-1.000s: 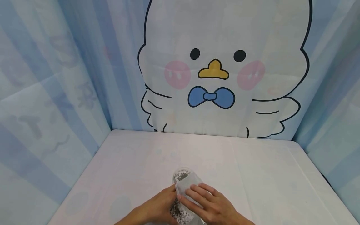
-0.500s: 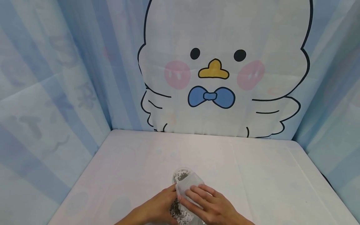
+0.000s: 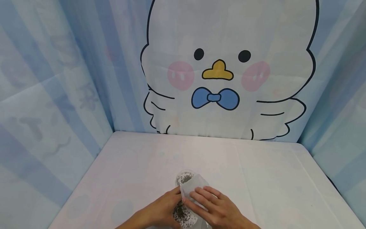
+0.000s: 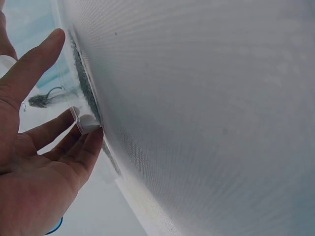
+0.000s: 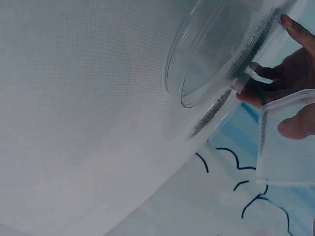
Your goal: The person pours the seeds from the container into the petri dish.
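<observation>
My right hand [image 3: 215,206] holds a translucent square plastic box [image 3: 193,185] tilted above a clear round container [image 3: 187,219]. Speckled dark and white grains show in that container. Around its side my left hand [image 3: 160,208] grips it, thumb and fingers apart; in the left wrist view the fingertips [image 4: 93,140] touch its clear wall. The right wrist view shows my right thumb [image 5: 298,123] against the box [image 5: 283,157]. Just beyond the hands stands a second round container [image 3: 183,177] with similar grains, partly hidden by the box. The box's inside is mostly hidden.
A clear, round, rimmed plastic piece [image 5: 197,54] stands near the containers in the right wrist view. The pale table [image 3: 257,178] reaches back to a curtain [image 3: 274,38] with a cartoon bird; more curtains hang at both sides.
My right hand and the box have shifted slightly up and to the right. The dark patch in the near container looks a little different. My left hand stays almost in place.
</observation>
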The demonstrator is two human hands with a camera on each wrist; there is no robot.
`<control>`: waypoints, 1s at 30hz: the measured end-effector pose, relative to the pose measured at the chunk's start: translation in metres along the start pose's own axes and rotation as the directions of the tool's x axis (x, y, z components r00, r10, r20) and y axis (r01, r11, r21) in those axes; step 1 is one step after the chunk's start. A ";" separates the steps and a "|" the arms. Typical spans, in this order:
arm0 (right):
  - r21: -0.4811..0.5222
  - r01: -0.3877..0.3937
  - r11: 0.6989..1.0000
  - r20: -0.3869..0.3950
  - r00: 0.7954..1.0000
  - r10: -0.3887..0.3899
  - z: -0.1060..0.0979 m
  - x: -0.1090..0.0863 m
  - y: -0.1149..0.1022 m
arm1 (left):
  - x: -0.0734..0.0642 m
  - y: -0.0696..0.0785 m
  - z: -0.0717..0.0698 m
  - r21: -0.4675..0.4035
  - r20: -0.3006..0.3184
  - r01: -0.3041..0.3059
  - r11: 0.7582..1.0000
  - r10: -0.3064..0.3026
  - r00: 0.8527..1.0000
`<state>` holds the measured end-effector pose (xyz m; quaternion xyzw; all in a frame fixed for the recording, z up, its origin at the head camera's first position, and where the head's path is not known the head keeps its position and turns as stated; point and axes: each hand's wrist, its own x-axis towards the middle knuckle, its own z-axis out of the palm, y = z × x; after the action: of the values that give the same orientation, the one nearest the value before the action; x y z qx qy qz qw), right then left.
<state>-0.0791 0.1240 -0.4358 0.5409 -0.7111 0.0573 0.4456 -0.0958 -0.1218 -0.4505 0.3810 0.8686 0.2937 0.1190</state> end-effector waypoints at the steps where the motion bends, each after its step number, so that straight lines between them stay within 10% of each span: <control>1: -0.001 -0.001 1.000 0.002 1.000 0.001 0.000 0.000 0.000 | 0.000 0.000 0.000 -0.004 -0.001 -0.005 1.000 0.005 1.000; 14: 0.005 -0.012 1.000 0.016 1.000 0.012 0.000 -0.004 0.001 | 0.000 -0.016 0.008 -0.011 -0.004 -0.046 0.999 0.045 0.999; 20: 0.154 -0.228 0.962 0.085 0.973 0.217 -0.005 -0.009 0.007 | 0.005 -0.057 0.040 0.043 -0.034 -0.089 0.995 0.090 0.995; 23: 0.193 -0.458 0.868 0.198 0.885 0.422 -0.010 -0.016 0.018 | 0.007 -0.066 0.046 0.053 -0.031 -0.072 0.996 0.074 0.997; 30: 0.252 -0.851 0.462 0.393 0.526 0.755 -0.006 -0.036 0.059 | 0.005 -0.053 0.038 0.077 -0.043 -0.061 0.995 0.065 0.997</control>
<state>-0.1233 0.1768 -0.4339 0.2225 -0.8970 0.3490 0.1553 -0.1138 -0.1307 -0.5124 0.4057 0.8691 0.2726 0.0754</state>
